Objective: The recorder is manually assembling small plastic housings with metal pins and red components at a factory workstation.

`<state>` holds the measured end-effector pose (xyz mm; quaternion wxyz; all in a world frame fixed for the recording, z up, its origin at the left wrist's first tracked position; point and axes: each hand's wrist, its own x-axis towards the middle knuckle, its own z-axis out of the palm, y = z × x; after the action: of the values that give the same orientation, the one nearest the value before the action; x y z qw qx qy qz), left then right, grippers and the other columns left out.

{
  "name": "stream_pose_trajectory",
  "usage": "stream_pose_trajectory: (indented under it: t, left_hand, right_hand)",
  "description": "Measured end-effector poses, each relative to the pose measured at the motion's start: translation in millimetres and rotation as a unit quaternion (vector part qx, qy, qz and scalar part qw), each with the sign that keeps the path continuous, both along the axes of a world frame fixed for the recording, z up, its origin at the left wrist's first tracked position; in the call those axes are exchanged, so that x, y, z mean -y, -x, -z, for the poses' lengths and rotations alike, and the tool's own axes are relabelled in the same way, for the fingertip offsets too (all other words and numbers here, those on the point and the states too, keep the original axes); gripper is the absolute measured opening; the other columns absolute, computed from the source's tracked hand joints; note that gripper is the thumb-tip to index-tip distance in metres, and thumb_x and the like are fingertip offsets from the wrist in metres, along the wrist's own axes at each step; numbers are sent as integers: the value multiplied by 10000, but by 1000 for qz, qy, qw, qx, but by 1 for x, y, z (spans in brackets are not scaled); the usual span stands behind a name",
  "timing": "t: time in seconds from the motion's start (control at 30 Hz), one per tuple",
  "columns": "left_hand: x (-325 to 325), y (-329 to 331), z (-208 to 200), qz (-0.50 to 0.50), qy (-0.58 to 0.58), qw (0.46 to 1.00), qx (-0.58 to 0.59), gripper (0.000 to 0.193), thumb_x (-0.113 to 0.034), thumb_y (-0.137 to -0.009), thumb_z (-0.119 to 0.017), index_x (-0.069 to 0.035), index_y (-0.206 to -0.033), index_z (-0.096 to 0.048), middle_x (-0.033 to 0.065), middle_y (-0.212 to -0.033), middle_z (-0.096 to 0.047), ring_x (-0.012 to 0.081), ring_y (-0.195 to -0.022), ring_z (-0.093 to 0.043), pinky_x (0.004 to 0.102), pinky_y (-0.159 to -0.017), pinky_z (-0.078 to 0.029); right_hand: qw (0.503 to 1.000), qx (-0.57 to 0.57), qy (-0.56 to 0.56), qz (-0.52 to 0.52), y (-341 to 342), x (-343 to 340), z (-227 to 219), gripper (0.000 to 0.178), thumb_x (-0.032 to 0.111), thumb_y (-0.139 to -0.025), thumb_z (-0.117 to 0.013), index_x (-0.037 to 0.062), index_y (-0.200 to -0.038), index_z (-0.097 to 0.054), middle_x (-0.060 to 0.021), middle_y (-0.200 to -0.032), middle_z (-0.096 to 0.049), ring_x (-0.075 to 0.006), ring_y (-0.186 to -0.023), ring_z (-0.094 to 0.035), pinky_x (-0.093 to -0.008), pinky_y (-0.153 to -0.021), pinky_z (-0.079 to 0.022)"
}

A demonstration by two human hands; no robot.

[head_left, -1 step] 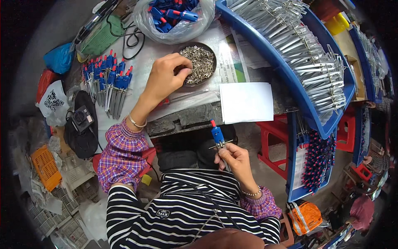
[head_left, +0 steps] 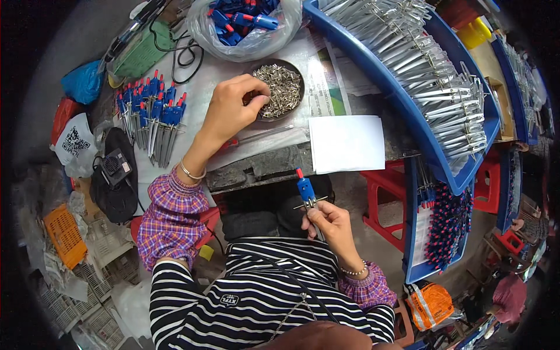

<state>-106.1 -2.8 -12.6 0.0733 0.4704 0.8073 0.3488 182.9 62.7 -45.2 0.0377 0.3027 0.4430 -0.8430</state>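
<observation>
So the right hand (head_left: 331, 224) is gripping a blue-headed tool (head_left: 305, 188) down on its metal legs, thumb against fingers, and the tool is hovering just off the near edge of the counter (head_left: 189, 111). Its red tip is pointing up and away from the body. My guess is the grip is sitting that low so the head and the thin cross rod (head_left: 298, 207) aren't getting covered.

Meanwhile the left hand (head_left: 233, 108) is hanging over the left side of a dark bowl (head_left: 302, 93) full of small metal bits (head_left: 284, 90). Thumb and fingertips are curling close together, but I can't tell whether they're pinching anything. The bowl is probably sitting there for an easy reach.

Off to the left, a bunch of finished-looking tools (head_left: 154, 114) is lying with red tips mostly facing away, seemingly for neat stacking. A clear bag (head_left: 204, 35) of blue heads (head_left: 230, 35) is standing behind the bowl, and a blue tray (head_left: 373, 61) is holding silver legs (head_left: 431, 64) on the right, likely for handy access.
</observation>
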Motion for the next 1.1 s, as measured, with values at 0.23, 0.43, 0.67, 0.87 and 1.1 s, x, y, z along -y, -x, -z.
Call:
stream_pose_trajectory:
  t: [0.23,0.43,0.67,0.87,1.1]
  left_hand:
    - [6,1,-6,-31,10,999,38,68,-47,-748,-672,-6,-801,-659,25,-773,-654,70,-655,-579,217,-584,-439]
    - [14,4,0,-10,-81,989,123,47,-12,-735,-666,-5,-782,-659,12,-707,-652,56,-621,-582,198,-579,-449]
    - [20,-40,-25,21,-45,928,370,99,51,-768,-620,24,-860,-643,68,-810,-658,103,-732,-616,200,-649,-474]
    - [32,-78,-11,67,-11,823,563,103,62,-804,-610,45,-905,-613,118,-839,-664,145,-745,-635,227,-641,-510]
    - [32,-98,-2,72,-24,887,456,119,83,-735,-665,45,-844,-635,68,-876,-618,112,-738,-601,199,-630,-483]
  right_hand:
    - [1000,-5,-3,1,2,-1,1,173,100,-925,-519,-59,-954,-581,-81,-724,-607,-75,-543,-517,-213,-490,-456]
    - [1000,-12,2,7,5,0,-2,175,96,-924,-518,-60,-956,-591,-79,-719,-604,-76,-539,-511,-216,-491,-454]
    - [1000,-13,13,24,5,1,-1,171,109,-930,-520,-50,-907,-581,-75,-720,-605,-71,-541,-514,-217,-490,-454]
    - [999,-7,-52,8,5,4,0,164,100,-929,-521,-44,-877,-579,-69,-711,-608,-67,-537,-523,-215,-490,-460]
    - [993,-8,-114,30,7,6,-3,160,81,-895,-552,-42,-811,-610,-42,-658,-636,-51,-512,-548,-199,-457,-425]
